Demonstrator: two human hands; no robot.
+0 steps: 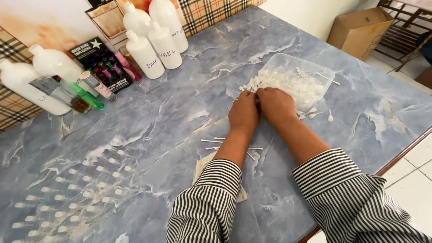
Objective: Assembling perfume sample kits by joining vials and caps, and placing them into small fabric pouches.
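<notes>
Left hand (243, 112) and right hand (276, 105) side by side at the tub (325, 72) of white caps (288, 83) — fingers curled under, grip impossible to tell; rows of vials (67, 189) standing done on the surface (180, 121) — many caps left

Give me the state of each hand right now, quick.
Left hand: knuckles up, fingers curled down at the small white plastic parts; grip cannot be told.
Right hand: likewise beside the clear tray; cannot be told.

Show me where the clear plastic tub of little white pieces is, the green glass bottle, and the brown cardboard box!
clear plastic tub (325, 73): head view, on its right rim.
green glass bottle (86, 96): head view, mid-body.
brown cardboard box (355, 33): head view, front side.
</notes>
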